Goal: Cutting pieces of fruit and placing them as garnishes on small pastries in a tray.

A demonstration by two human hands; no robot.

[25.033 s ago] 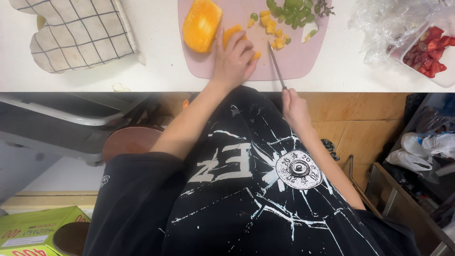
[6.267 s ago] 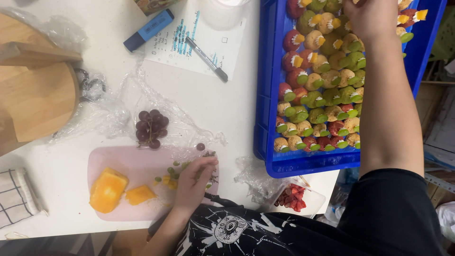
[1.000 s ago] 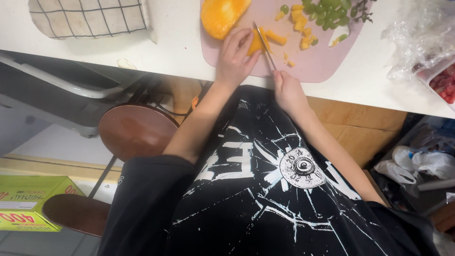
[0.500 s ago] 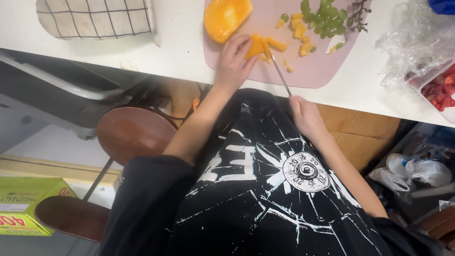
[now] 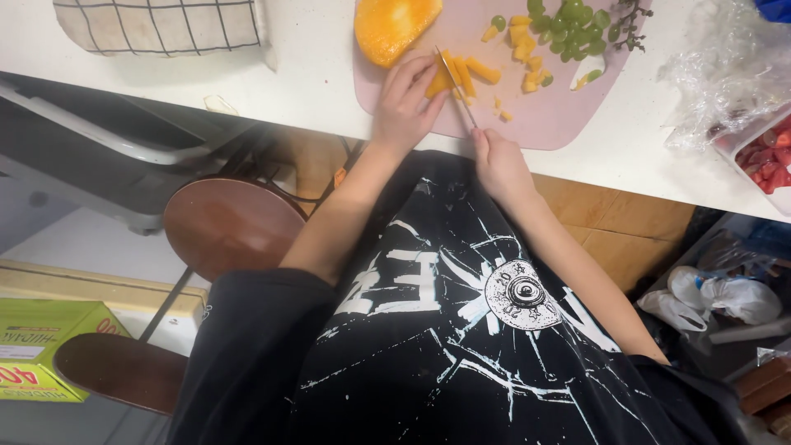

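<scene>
From the head camera, looking straight down, the person's left hand (image 5: pixel 404 103) rests on the pink cutting board (image 5: pixel 527 128), fingers curled down and pinning an orange fruit strip (image 5: pixel 442 81) at the board's near side. The right hand (image 5: pixel 498 165) is wrapped tight around the handle of a knife (image 5: pixel 456 84), whose blade lies across the strips just beside the left fingertips. A larger orange fruit half (image 5: pixel 394 26) sits on the board's left end, touching the far edge of the view. Small orange cubes (image 5: pixel 521 37) and green grapes (image 5: pixel 573 16) lie scattered toward the right. A checked oven mitt (image 5: pixel 161 25) lies well apart on the white counter (image 5: pixel 288 78). A tub of red fruit pieces (image 5: pixel 762 156) stands at the right edge.
</scene>
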